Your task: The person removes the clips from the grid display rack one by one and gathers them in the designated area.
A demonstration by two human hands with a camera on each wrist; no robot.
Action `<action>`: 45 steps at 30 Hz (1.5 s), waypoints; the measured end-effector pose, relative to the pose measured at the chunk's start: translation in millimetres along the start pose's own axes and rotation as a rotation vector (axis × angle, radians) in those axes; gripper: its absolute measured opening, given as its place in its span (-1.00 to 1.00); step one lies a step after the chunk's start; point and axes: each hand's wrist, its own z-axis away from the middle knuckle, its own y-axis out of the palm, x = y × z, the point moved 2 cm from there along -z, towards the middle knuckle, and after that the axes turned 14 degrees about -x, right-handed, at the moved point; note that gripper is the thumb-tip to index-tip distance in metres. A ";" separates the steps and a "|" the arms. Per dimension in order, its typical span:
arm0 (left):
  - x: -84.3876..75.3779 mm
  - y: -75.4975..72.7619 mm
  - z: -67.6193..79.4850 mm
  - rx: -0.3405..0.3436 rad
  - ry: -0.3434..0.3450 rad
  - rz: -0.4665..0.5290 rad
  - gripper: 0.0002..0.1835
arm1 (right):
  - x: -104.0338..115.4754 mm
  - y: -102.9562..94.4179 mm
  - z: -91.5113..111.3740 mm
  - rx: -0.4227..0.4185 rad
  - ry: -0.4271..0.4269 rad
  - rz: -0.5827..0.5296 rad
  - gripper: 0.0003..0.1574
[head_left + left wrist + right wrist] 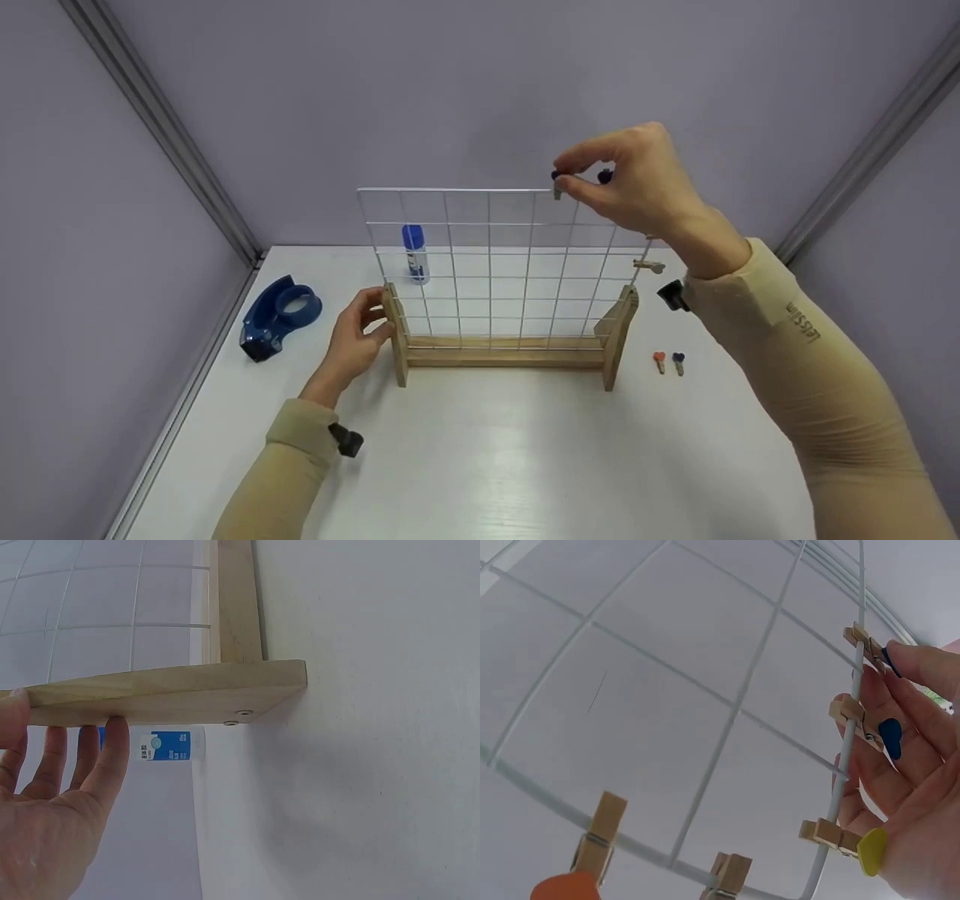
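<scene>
The blue-topped clothespin [866, 645] straddles the top grid wire [489, 191], pinched in the fingers of your right hand [645, 184]; probably light, stiff and springy, so squeeze its tails. Your left hand [354, 339] grips the wooden post [187, 694]

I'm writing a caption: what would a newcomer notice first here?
Probably the white wire grid, upright in its wooden stand on the table. Next, the right hand, pinching a clip at the grid's top edge. Then the blue tape dispenser at the table's left.
</scene>
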 end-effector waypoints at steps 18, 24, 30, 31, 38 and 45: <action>1.6 -0.1 -0.5 -0.015 0.034 -0.007 -0.38 | 3.9 3.0 -1.8 -0.056 0.058 -0.071 -0.91; 1.4 0.6 -0.5 -0.009 0.018 -0.013 -0.39 | 2.5 4.6 -2.7 -0.092 0.060 -0.053 -0.82; 2.6 1.8 -1.8 0.004 0.018 -0.032 -0.37 | -0.6 0.5 -3.1 -0.162 0.049 -0.108 -0.82; 2.7 1.9 -2.0 0.004 0.020 -0.033 -0.38 | -0.6 -1.0 -3.2 -0.168 0.047 -0.120 -0.84; 3.6 2.3 -3.0 -0.008 0.030 -0.024 -0.36 | 1.1 -14.7 1.1 -0.164 0.026 -0.182 -0.93; 3.0 3.3 -2.2 -0.003 0.024 -0.024 -0.38 | 2.8 -33.4 14.4 -0.202 0.007 -0.243 -0.94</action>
